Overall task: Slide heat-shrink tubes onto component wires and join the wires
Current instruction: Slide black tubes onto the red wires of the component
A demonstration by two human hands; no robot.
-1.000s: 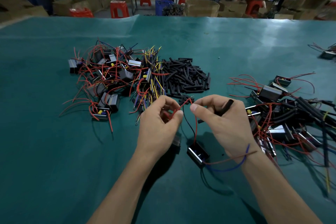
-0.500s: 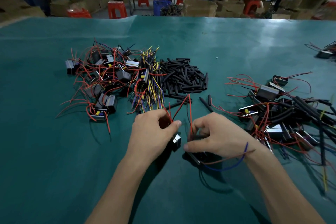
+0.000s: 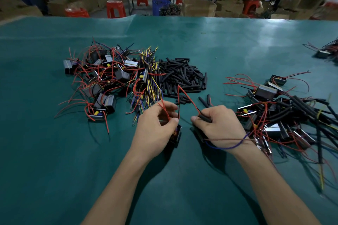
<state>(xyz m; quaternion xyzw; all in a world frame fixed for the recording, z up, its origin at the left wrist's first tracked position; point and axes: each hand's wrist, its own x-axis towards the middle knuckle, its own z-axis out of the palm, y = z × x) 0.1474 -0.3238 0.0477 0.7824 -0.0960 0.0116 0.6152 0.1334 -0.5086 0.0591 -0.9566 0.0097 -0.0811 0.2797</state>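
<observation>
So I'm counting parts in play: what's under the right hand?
Under the right hand a dark component shows only at its edge, a blue wire looping out by the wrist. The hand covers the rest. Its fingers pinch a black tube.

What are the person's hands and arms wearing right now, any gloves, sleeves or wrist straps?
Nothing worn that shows: the left hand and right hand are bare, with no gloves, rings or watch in view, and both forearms are uncovered down to the frame edge, no sleeves. The thin blue wire and the brown one across the right wrist look like loose component leads, not a strap.
</observation>
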